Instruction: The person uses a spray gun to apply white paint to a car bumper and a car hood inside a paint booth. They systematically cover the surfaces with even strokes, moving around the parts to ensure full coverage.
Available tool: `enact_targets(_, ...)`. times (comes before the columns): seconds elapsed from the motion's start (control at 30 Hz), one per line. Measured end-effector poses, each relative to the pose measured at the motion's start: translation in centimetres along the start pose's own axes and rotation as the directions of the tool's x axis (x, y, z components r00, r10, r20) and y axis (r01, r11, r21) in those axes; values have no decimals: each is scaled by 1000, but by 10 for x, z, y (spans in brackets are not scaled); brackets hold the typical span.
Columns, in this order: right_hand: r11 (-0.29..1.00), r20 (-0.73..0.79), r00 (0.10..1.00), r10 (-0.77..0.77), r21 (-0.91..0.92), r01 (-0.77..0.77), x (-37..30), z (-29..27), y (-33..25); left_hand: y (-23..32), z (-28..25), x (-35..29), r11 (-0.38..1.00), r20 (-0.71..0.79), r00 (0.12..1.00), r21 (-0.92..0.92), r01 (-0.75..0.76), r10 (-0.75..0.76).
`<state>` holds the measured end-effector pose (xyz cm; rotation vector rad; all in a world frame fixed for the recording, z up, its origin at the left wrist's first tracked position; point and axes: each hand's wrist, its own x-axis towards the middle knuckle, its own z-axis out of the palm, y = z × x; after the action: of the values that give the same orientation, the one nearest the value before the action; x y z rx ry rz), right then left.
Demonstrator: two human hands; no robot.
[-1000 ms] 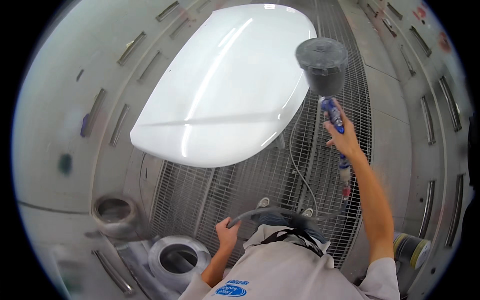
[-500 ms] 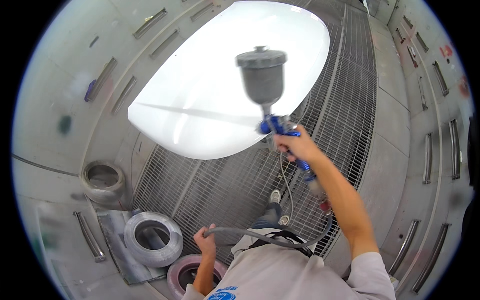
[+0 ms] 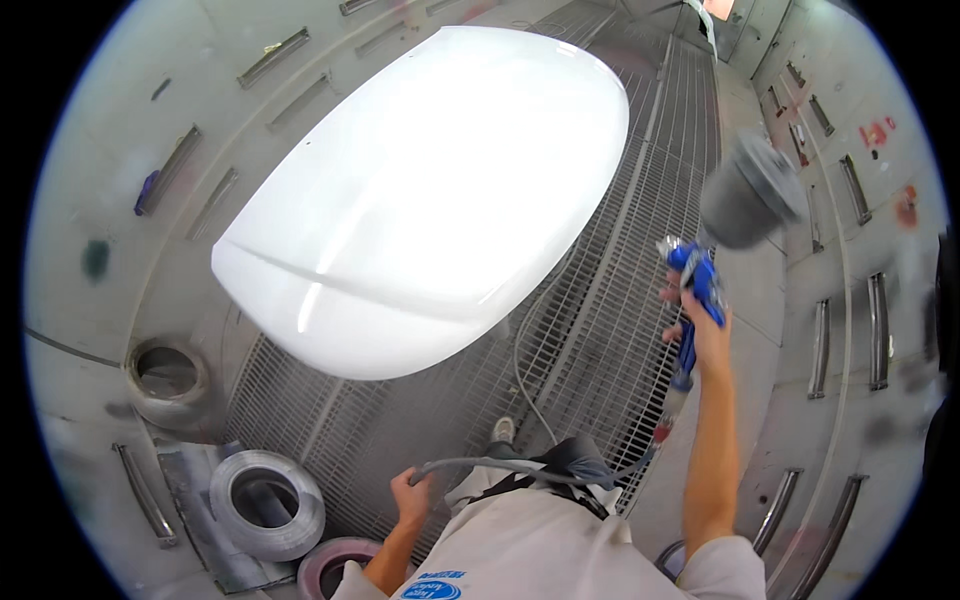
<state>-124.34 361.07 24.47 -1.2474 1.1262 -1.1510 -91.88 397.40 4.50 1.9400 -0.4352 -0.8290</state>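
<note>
A blue spray gun (image 3: 697, 280) with a grey cup on top is gripped by my right hand (image 3: 708, 325), out to the right of a white car hood (image 3: 430, 190). The cup (image 3: 748, 195) leans to the right and is slightly blurred. My left hand (image 3: 410, 492) is closed around the grey air hose (image 3: 500, 464), low in front of my body. From there the hose runs across my waist and up to the gun's handle. The glossy white hood lies raised above the floor grating, apart from the gun; its support is mostly hidden.
Metal grating (image 3: 610, 270) covers the floor. At the lower left lie a grey tire-like ring (image 3: 225, 510), a reddish ring (image 3: 315, 575) and another ring (image 3: 140, 385) by the wall. A thin cable (image 3: 520, 370) hangs below the hood. Pale walls with metal fittings stand on both sides.
My right hand has swung the spray gun right, from over the hood's near edge to beside it, and the cup now tilts. The view has shifted; my left hand keeps holding the hose.
</note>
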Motion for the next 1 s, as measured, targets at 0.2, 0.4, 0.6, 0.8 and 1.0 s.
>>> enact_targets(0.2,997,-247,969,14,82,6,-30,-105,42,-19,46,12,988,92,988,102,117,-127)
enact_targets(0.4,965,-511,856,-81,174,196,8,-233,78,-20,153,1,935,-53,965,239,262,-257)
enact_targets(0.6,892,-588,809,-24,353,283,83,-333,54,46,252,-26,808,-136,908,419,415,-396)
enact_targets(0.8,863,-574,819,-31,398,312,152,-396,26,75,390,-27,734,392,910,656,-175,-133)
enact_targets(1.0,818,-509,857,-76,459,345,214,-417,9,207,572,-27,800,803,547,160,-578,234)
